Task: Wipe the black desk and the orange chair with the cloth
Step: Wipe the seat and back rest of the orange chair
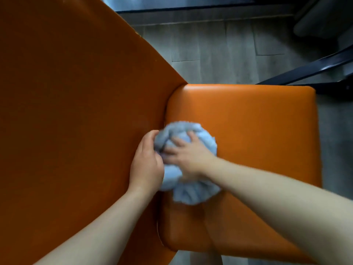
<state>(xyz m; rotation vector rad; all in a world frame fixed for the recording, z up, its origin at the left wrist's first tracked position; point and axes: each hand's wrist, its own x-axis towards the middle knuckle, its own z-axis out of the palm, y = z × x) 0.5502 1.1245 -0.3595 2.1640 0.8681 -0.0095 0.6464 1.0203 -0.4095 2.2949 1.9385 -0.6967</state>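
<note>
The orange chair fills most of the view, its backrest (pixel 66 111) on the left and its padded seat (pixel 257 131) on the right. A bunched light-blue cloth (pixel 189 190) lies on the seat close to the crease where seat meets backrest. My left hand (pixel 146 163) grips the cloth's left side, against the backrest. My right hand (pixel 188 153) presses down on top of the cloth with fingers spread and looks slightly blurred. The black desk is not clearly in view.
Grey wood-look floor (pixel 219 50) lies beyond the chair. A black metal leg or bar (pixel 309 71) slants across the upper right, just past the seat's far edge. A dark rounded object (pixel 322 20) sits at the top right corner.
</note>
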